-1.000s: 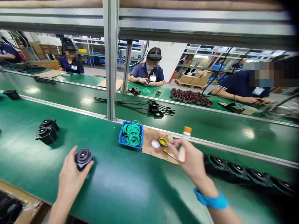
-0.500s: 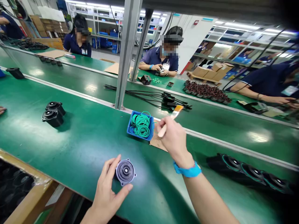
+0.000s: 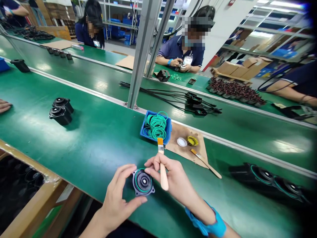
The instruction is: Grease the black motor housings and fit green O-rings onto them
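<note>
A round black housing [image 3: 143, 182] stands on the green bench, a green ring [image 3: 137, 178] lying around its top. My left hand [image 3: 121, 191] grips the housing from the left, thumb at the near side and fingers at the far side. My right hand [image 3: 170, 172], closed around a wooden-handled brush [image 3: 163, 175] with its orange bristles pointing away, has its fingertips at the ring's right edge. Beyond the hands sits a blue bin [image 3: 168, 129] of green rings [image 3: 156, 124].
Brown cardboard [image 3: 178, 130] carries a white lid [image 3: 182, 142], a yellow-rimmed pot [image 3: 192, 141] and a second brush [image 3: 208, 165]. Black housings stand at the right [image 3: 262, 180] and left [image 3: 60, 114]. A metal post [image 3: 140, 56] rises behind the bin. Another person's hand [image 3: 4, 105] rests at far left.
My right hand has come back from the blue bin to the housing, still with the brush. A green ring now lies on the housing. The view has shifted, showing the pot and second brush.
</note>
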Available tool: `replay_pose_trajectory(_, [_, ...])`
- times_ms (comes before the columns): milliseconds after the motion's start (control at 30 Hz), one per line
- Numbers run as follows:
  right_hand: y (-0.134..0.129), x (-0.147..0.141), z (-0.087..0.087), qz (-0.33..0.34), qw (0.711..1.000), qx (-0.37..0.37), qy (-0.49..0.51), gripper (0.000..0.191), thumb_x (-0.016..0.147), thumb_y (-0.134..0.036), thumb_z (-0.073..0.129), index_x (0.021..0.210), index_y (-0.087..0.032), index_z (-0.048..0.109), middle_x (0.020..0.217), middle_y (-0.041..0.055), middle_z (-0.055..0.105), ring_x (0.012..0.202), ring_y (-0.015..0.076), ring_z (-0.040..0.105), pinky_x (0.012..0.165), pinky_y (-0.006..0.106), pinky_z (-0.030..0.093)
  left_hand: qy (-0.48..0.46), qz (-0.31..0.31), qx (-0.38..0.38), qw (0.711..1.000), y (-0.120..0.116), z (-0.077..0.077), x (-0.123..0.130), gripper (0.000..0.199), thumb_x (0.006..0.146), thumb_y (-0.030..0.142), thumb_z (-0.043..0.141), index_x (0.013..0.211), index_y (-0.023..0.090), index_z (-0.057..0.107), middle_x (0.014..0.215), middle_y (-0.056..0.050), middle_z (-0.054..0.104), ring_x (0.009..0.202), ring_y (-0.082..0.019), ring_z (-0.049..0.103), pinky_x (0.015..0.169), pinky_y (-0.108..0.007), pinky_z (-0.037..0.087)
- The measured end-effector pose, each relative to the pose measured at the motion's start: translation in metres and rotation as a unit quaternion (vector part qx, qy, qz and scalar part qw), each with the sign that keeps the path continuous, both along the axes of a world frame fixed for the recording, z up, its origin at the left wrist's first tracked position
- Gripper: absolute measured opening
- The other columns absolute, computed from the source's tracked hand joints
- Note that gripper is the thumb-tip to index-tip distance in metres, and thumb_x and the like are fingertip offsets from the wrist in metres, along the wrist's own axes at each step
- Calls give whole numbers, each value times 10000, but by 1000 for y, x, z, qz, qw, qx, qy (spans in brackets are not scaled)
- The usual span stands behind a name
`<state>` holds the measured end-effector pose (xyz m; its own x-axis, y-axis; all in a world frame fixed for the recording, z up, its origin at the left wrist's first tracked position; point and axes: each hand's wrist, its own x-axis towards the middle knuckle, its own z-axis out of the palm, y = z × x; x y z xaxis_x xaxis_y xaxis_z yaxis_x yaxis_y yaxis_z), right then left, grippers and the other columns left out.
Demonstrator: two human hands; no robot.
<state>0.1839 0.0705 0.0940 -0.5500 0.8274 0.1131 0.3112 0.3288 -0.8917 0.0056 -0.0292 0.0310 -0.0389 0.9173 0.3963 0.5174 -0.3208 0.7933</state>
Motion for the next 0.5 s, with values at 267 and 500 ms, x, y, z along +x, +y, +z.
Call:
replay_pose_trajectory(267, [-8,19,2,109,965,235,-33,416,898,-619,603,842,-233,459,1053,88,759,924,225,691,776,365,520,144,9,95,985,5,5,-4,493,889,492,649,1252,168,570,1190,-174,659,1110,-294,668,945,-426,586])
replay_pose_trajectory(500, [-27,23,-19,52,919,387,-54,249,988,-296,602,781,-210,492,995,103,788,867,217,740,793,385,514,142,12,149,979,5,0,-2,258,947,370,605,1060,139,606,1125,-201,718,1082,-268,713,904,-367,625])
